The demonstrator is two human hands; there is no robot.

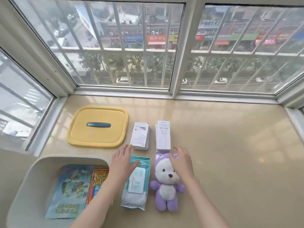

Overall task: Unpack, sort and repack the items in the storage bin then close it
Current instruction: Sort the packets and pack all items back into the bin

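Observation:
A cream storage bin (32, 175) stands open at the lower left, holding a blue-green book (69, 191) and an orange packet (98, 181). Its yellow lid (98, 137) with a dark blue handle lies flat behind it. Two white boxes (140, 135) (162, 136) lie side by side on the sill. In front of them are a wet-wipes pack (136, 183) and a purple plush bear (167, 183). My left hand (122, 162) hovers with straight fingers over the top of the wipes pack. My right hand (181, 160) hangs relaxed over the bear's head. Neither hand grips anything.
The beige windowsill (230, 153) stretches to the right of the items. Window frames (174, 89) and glass close off the far side and both ends.

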